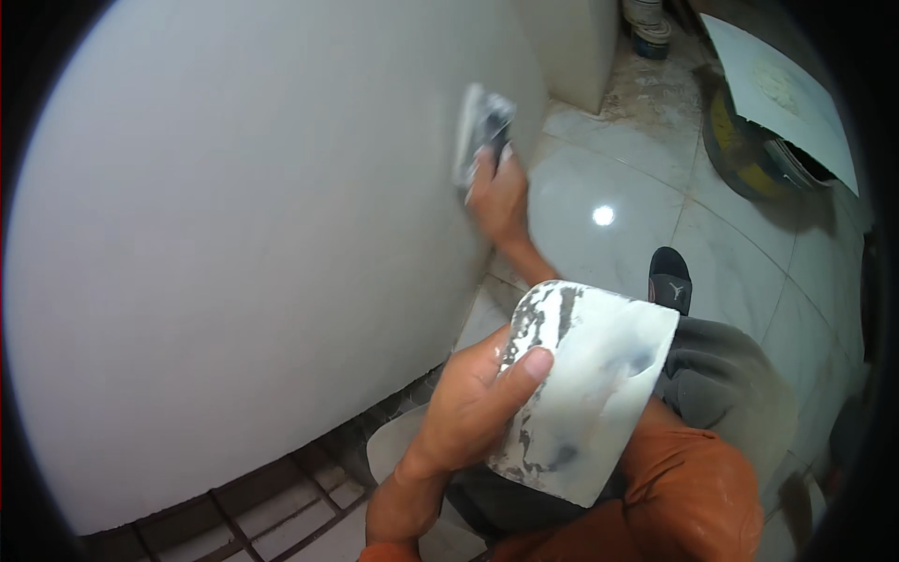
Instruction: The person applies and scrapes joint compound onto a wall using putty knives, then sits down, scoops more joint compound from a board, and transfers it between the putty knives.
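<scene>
My left hand (464, 403) grips the near edge of a flat plate (595, 384) with rounded corners, thumb on top. White putty covers most of the plate, with bare grey patches along the thumb side. Beyond it, my right hand (502, 199) is closed around the dark handle of a finishing trowel (470, 126). The trowel's putty-smeared blade lies against or very close to the white wall (243, 225), near its right end. The plate hides part of my right forearm.
A black and yellow bucket (744, 155) stands at the far right, with a white board (782, 98) bearing pale powder across its top. Small containers (651, 37) sit by the wall corner. Glossy tiles (609, 178) cover the floor; dark-jointed tile pieces (253, 515) run along the wall's base.
</scene>
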